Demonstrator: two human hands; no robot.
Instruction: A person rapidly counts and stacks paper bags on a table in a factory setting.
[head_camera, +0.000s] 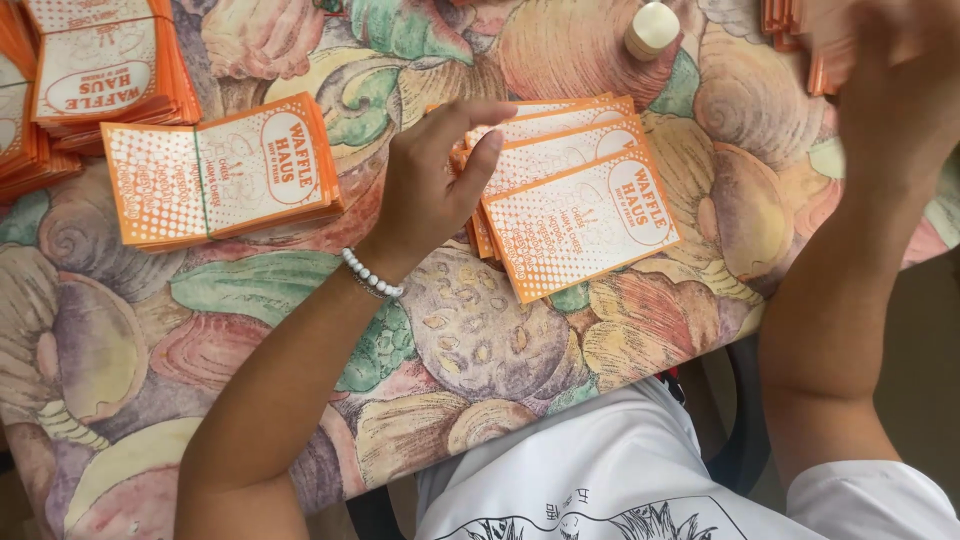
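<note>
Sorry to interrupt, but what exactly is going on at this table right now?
A person seated at a table with a fruit-patterned cloth is handling orange-and-white paper sleeves. The left hand rests on a fanned pile in front of them. The right hand, blurred, is at another stack at the far right. More stacks lie to the left.

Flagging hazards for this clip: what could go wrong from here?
The fanned stack of orange cards under the left hand reaches close to the table edge, so a nudge might slide cards off. The right hand is blurred beside another card pile and could scatter it.
</note>
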